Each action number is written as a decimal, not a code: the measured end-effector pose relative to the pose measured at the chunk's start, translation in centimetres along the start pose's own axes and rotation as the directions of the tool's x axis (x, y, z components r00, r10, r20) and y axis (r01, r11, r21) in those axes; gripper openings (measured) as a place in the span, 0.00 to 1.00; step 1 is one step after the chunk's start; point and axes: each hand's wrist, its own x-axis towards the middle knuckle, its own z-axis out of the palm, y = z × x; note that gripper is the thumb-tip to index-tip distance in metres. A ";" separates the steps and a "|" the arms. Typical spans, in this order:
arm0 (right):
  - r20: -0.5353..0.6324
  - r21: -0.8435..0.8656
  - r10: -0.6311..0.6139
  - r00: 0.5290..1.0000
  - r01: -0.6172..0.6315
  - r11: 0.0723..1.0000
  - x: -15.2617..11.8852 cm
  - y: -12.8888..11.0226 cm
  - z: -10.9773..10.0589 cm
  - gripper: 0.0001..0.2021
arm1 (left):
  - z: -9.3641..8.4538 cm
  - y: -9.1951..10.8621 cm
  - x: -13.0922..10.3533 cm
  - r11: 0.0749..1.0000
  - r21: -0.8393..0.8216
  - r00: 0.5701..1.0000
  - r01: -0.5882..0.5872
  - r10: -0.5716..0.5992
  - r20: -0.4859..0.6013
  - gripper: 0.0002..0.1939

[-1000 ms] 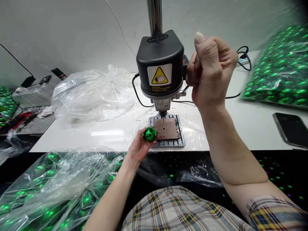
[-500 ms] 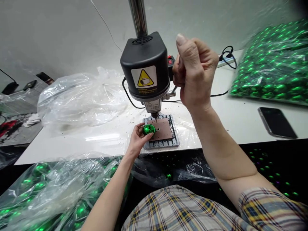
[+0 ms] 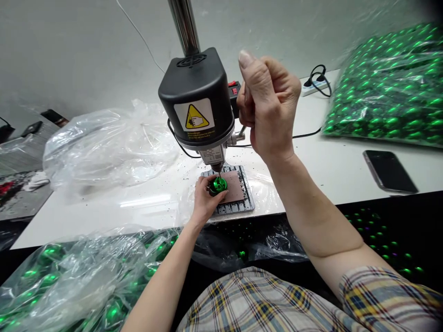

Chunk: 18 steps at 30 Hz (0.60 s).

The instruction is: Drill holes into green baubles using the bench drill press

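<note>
A small bench drill press (image 3: 195, 99) with a black motor cover and a yellow warning label stands on the white table (image 3: 104, 210). My left hand (image 3: 204, 200) holds a shiny green ball (image 3: 218, 185) on the drill's brown base plate (image 3: 237, 186), right under the bit. My right hand (image 3: 268, 108) is closed in a fist around the drill's feed lever at the machine's right side; the lever is mostly hidden by my fingers.
A crumpled clear plastic bag (image 3: 107, 143) lies left of the drill. A clear bag of green balls (image 3: 387, 92) sits at the back right, another bag of them (image 3: 79, 276) at the front left. A black phone (image 3: 389, 171) lies at the right. A power strip (image 3: 314, 85) is behind.
My left hand has moved the green ball from the plate's left edge to under the drill bit. The right fist has stayed on the lever. The camera has shifted, so everything sits further left.
</note>
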 end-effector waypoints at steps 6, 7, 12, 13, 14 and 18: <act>0.003 -0.087 0.005 1.000 -0.005 0.996 0.0 0.1 -0.2 0.25 | 1.6 0.1 0.0 0.999 0.044 0.996 0.029 -0.025 -0.082 0.27; -0.001 -0.104 0.010 1.000 -0.010 0.995 0.0 0.1 -0.1 0.26 | 1.9 0.1 0.0 0.998 0.051 0.995 0.037 -0.032 -0.092 0.27; -0.014 -0.135 0.014 1.000 -0.016 0.991 -0.1 0.1 0.0 0.25 | 2.3 -0.2 -0.4 0.999 0.051 0.996 -0.009 0.014 -0.085 0.28; -0.019 -0.147 0.018 1.000 -0.020 0.989 -0.1 0.1 0.0 0.26 | 2.3 -0.2 -0.5 0.999 0.043 0.996 -0.023 0.027 -0.082 0.28; -0.024 -0.161 0.022 0.999 -0.026 0.987 -0.1 0.1 -0.1 0.26 | 2.3 -0.2 -0.5 0.999 0.036 0.996 -0.031 0.034 -0.079 0.28; -0.013 -0.126 0.023 1.000 -0.025 0.992 0.1 0.2 -0.2 0.26 | 2.4 -0.4 -0.6 0.999 0.034 0.996 -0.031 0.034 -0.081 0.28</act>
